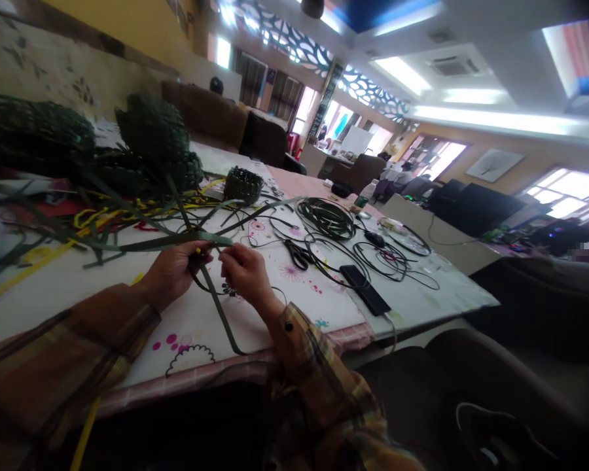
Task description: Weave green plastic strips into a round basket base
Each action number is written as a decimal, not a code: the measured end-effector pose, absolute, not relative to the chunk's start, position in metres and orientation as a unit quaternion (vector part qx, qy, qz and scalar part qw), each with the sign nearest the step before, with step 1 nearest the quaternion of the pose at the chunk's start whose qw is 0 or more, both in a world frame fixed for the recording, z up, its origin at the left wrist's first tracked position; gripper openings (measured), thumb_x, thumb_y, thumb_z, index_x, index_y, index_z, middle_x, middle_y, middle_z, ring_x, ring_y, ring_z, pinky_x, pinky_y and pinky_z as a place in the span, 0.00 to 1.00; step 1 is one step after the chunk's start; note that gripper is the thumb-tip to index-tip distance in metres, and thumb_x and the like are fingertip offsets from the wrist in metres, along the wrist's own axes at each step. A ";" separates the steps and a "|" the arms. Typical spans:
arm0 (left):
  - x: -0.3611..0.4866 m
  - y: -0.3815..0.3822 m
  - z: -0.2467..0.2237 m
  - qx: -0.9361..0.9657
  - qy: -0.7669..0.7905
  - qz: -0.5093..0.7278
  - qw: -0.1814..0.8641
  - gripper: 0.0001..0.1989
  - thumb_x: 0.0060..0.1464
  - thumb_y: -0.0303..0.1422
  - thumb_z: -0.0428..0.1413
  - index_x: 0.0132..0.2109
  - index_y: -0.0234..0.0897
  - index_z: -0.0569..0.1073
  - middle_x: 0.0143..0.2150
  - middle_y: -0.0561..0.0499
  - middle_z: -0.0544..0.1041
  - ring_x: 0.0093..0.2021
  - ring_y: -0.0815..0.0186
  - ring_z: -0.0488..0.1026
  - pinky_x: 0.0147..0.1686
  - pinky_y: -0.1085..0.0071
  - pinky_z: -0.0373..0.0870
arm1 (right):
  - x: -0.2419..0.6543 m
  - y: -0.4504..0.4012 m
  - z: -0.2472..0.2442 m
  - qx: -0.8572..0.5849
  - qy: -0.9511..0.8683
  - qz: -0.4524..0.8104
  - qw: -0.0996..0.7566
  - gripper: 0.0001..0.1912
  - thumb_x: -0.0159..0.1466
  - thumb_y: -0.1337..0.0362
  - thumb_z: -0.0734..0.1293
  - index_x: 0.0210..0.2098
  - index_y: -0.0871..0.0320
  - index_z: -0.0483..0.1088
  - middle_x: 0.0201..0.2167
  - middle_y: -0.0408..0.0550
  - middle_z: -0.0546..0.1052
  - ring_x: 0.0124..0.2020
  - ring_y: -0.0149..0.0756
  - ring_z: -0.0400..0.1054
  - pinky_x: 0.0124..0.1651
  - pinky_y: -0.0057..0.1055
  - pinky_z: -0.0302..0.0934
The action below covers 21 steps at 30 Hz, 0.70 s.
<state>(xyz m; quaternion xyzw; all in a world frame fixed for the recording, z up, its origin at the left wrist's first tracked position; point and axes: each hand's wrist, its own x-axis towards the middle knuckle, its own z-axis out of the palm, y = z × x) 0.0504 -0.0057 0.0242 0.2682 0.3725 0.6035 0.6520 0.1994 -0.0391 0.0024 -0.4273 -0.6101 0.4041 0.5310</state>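
Several dark green flat weaving strips (pixel 219 307) cross and fan out between my hands above the table. My left hand (pixel 174 271) is closed around the crossing of the strips, with a small yellow bit showing by the thumb. My right hand (pixel 245 271) pinches the end of one green strip (pixel 211 239) just to the right of that crossing. One strip hangs down from the crossing toward the table's front edge. The fingers hide part of where the strips meet.
Black scissors (pixel 298 255), a coil of green strip (pixel 326 219) and a black phone (pixel 364 290) lie to the right. A small woven basket (pixel 244 185) stands behind my hands. Larger green woven pieces (pixel 152 140) and yellow strips (pixel 86 222) crowd the left. A bottle (pixel 366 196) stands farther back.
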 end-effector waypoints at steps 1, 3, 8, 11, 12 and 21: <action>0.051 -0.006 0.023 0.268 0.374 0.600 0.654 0.09 0.44 0.19 0.65 0.29 0.37 0.78 0.26 0.54 0.77 0.25 0.70 0.71 0.24 0.79 0.72 | 0.196 -0.041 0.001 -0.439 -0.623 0.373 0.530 0.11 0.67 0.56 0.69 0.30 0.53 0.69 0.20 0.36 0.72 0.20 0.27 0.63 0.27 0.27 0.56; 0.053 -0.007 0.022 0.269 0.375 0.598 0.656 0.08 0.46 0.19 0.64 0.29 0.37 0.77 0.26 0.54 0.76 0.25 0.71 0.71 0.26 0.80 0.72 | 0.189 -0.045 -0.002 -0.453 -0.638 0.330 0.528 0.10 0.68 0.59 0.68 0.30 0.53 0.70 0.21 0.37 0.73 0.23 0.29 0.65 0.31 0.28 0.60; 0.057 -0.010 0.023 0.293 0.363 0.607 0.644 0.10 0.44 0.21 0.69 0.30 0.38 0.78 0.29 0.54 0.79 0.30 0.68 0.75 0.28 0.79 0.71 | 0.180 -0.051 -0.007 -0.447 -0.611 0.344 0.556 0.11 0.70 0.59 0.68 0.31 0.52 0.68 0.20 0.36 0.71 0.22 0.30 0.64 0.31 0.29 0.61; 0.057 -0.013 0.025 0.334 0.356 0.606 0.627 0.12 0.40 0.26 0.74 0.31 0.38 0.79 0.29 0.54 0.79 0.30 0.66 0.76 0.27 0.78 0.72 | 0.180 -0.054 -0.007 -0.433 -0.599 0.347 0.577 0.11 0.71 0.59 0.67 0.31 0.52 0.67 0.20 0.35 0.70 0.20 0.29 0.63 0.30 0.28 0.62; 0.056 -0.013 0.026 0.347 0.354 0.603 0.625 0.13 0.38 0.27 0.75 0.30 0.38 0.80 0.29 0.54 0.79 0.30 0.66 0.75 0.27 0.78 0.73 | 0.181 -0.054 -0.007 -0.428 -0.601 0.346 0.580 0.12 0.71 0.58 0.67 0.31 0.52 0.67 0.19 0.35 0.70 0.20 0.29 0.63 0.30 0.28 0.62; 0.053 -0.013 0.029 0.356 0.365 0.591 0.626 0.09 0.42 0.29 0.72 0.32 0.38 0.80 0.28 0.52 0.79 0.26 0.65 0.76 0.27 0.72 0.77 | 0.185 -0.056 -0.008 -0.425 -0.615 0.310 0.587 0.15 0.71 0.55 0.66 0.30 0.52 0.63 0.20 0.36 0.71 0.19 0.27 0.65 0.26 0.25 0.60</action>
